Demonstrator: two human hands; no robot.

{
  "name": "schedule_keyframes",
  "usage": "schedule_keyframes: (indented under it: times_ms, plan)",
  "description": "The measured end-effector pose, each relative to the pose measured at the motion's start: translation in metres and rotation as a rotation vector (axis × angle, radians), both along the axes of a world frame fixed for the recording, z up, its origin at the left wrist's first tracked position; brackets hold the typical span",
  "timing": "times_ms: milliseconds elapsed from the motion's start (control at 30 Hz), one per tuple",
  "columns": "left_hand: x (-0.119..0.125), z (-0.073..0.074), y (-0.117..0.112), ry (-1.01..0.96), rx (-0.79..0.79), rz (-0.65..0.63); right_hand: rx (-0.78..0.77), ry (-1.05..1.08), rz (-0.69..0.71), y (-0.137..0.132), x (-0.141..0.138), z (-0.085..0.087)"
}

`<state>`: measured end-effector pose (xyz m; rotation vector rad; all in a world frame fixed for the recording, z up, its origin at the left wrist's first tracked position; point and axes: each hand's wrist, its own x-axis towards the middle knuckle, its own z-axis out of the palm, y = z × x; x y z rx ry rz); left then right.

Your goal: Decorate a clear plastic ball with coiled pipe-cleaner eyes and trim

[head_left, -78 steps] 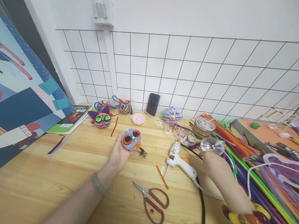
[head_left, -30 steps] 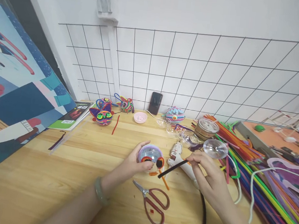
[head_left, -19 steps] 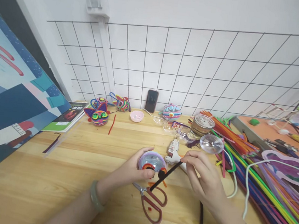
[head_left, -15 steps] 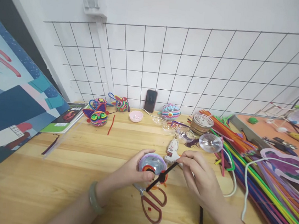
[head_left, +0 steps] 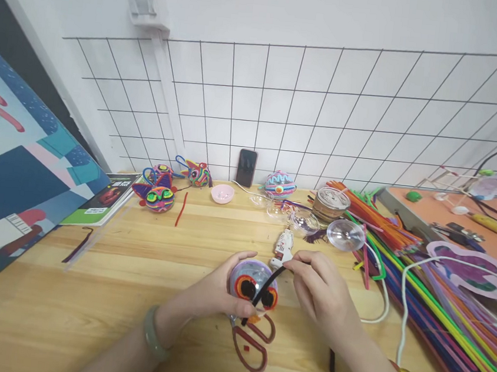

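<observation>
My left hand (head_left: 219, 292) grips a clear plastic ball (head_left: 258, 274) with a lilac rim and two round eyes in orange, red and black. Its thumb lies over the lower end of a black pipe cleaner (head_left: 270, 279). Between thumb and fingertips, my right hand (head_left: 323, 294) pinches the upper end of that pipe cleaner, which slants bent across the front of the ball. Under the ball lie scissors (head_left: 265, 356) with dark red handles, their blades mostly hidden. A white glue gun (head_left: 284, 241) rests just behind my right fingers.
Pipe cleaners in many colours (head_left: 435, 312) cover the right side. Clear plastic half shells (head_left: 346, 235), a round tin (head_left: 330, 205), a pink bowl (head_left: 222, 194) and a phone (head_left: 246, 168) stand toward the wall. Finished colourful balls (head_left: 159, 198) sit at the back left. A white cord (head_left: 403, 309) loops at right.
The ball has tipped so both eyes now face me more. My right hand has moved slightly left, and the black pipe cleaner, straight before, now curves against the ball.
</observation>
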<state>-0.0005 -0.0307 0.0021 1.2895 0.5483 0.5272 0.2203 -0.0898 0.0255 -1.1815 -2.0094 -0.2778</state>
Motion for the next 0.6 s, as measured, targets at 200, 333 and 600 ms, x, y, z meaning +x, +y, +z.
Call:
schedule_keyframes:
  times_ms: [200, 333, 600]
  plan:
    - [0.0005, -0.0011, 0.0005, -0.008, 0.031, 0.026, -0.012, 0.007, -0.003, 0.0010, 0.0015, -0.0031]
    - [-0.0002, -0.0026, 0.0013, -0.020, 0.022, 0.030, -0.025, -0.018, -0.026, 0.0009, 0.0003, -0.0045]
    - [0.0008, -0.0036, 0.0032, -0.089, -0.013, 0.018, -0.021, -0.012, -0.083, 0.0007, -0.0024, -0.0065]
